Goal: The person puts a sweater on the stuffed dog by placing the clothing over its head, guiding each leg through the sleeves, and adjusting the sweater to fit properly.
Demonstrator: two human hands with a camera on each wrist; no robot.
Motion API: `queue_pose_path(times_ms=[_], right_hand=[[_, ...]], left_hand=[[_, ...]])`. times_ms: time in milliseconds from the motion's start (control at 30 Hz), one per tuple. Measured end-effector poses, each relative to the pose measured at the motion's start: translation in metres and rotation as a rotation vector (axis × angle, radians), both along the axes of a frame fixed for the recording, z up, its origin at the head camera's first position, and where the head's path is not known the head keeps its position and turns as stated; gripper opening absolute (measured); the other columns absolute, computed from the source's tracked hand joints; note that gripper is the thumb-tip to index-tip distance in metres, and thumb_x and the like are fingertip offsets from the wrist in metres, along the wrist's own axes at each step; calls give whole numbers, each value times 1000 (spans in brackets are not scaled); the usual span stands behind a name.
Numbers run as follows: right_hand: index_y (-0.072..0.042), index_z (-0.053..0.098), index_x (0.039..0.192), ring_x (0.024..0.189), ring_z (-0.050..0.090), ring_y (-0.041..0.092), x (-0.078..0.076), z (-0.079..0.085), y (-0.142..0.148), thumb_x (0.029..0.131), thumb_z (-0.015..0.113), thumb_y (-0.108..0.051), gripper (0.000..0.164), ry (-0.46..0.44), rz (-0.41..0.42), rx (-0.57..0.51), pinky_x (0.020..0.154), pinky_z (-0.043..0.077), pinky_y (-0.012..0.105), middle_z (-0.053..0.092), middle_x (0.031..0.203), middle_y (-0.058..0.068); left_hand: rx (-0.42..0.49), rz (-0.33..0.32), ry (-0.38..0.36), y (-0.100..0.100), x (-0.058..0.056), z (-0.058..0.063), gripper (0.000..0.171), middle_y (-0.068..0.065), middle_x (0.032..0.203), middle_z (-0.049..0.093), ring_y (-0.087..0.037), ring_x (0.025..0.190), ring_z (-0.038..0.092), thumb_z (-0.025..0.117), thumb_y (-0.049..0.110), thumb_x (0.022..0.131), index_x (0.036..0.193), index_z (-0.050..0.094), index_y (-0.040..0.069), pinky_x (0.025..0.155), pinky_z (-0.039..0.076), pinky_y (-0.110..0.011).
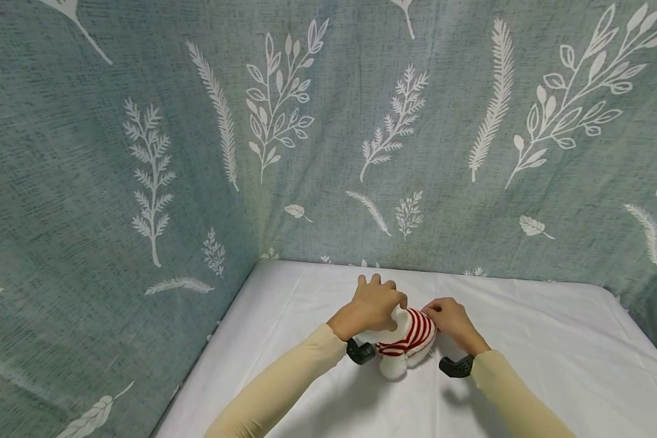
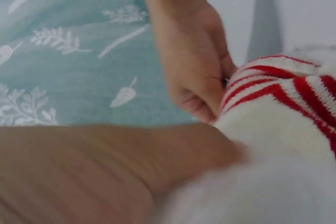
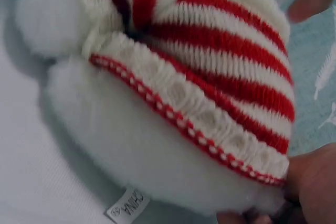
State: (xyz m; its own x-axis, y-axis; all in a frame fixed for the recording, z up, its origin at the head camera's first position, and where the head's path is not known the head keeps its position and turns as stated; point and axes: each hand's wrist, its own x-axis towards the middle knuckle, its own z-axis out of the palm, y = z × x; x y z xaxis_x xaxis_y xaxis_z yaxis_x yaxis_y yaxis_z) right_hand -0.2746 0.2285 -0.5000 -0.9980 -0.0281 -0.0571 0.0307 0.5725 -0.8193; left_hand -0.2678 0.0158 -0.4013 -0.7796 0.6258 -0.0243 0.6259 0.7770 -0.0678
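A white fluffy plush toy lies on its side on the bed-like white surface, dressed in a red-and-white striped knitted sweater. My left hand grips the toy's white upper part from above, with thumb and fingers on either side. At the sweater's hem, my right hand pinches the knit edge between thumb and fingers. The hem's cream band and a small printed tag show in the right wrist view. The toy's face is hidden.
White cloth covers the flat surface under the toy. Blue-green fabric with white leaf prints hangs behind and along the left side. Each wrist wears a black device, one on the left and one on the right.
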Motion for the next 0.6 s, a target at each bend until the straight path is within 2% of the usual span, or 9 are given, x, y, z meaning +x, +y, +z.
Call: queue_pose_path(times_ms=[100,233,300,367,433,500,600], right_hand=[[-1,73,107,87,64,23,4,0,2,102,62,-17,20,60,-32,49,71,51,37,71,101,9],[-6,69,111,98,63,29,13,8,0,101,65,-25,22,156,-45,101,79,50,45,69,106,11],[-7,66,116,99,61,30,19,13,-2,100,68,-34,31,173,-15,115,79,50,47,66,109,13],[-8,63,122,101,59,30,27,17,-3,97,70,-43,43,143,29,110,78,49,46,62,113,15],[-9,60,128,100,58,28,35,20,-4,94,74,-46,51,90,75,80,76,50,43,58,117,16],[-11,57,132,100,57,26,41,20,-3,93,76,-41,53,43,109,38,75,51,41,55,120,16],[-11,58,131,95,58,24,46,18,0,93,78,-22,44,43,134,-33,73,53,38,55,121,17]], left_hand=[[169,-19,-74,-8,-3,6,36,1,124,65,-26,109,56,73,50,93,124,73,31,86,42,-47],[536,-25,-313,-31,-18,12,40,-5,127,67,-26,115,62,55,46,105,127,71,17,93,48,-43],[713,10,-443,-47,-29,10,39,-7,127,68,-25,118,63,49,39,110,128,70,11,97,49,-42],[832,71,-537,-65,-40,3,34,-9,125,67,-28,118,62,45,29,112,128,68,9,100,49,-45],[882,119,-588,-82,-49,-9,27,-10,120,66,-29,114,62,48,14,110,124,69,6,99,49,-48],[849,137,-619,-95,-55,-24,23,-9,114,67,-27,108,63,54,4,105,121,70,6,95,51,-50],[751,71,-670,-105,-58,-48,32,-6,112,69,-22,101,65,66,-7,94,122,71,7,90,54,-46]])
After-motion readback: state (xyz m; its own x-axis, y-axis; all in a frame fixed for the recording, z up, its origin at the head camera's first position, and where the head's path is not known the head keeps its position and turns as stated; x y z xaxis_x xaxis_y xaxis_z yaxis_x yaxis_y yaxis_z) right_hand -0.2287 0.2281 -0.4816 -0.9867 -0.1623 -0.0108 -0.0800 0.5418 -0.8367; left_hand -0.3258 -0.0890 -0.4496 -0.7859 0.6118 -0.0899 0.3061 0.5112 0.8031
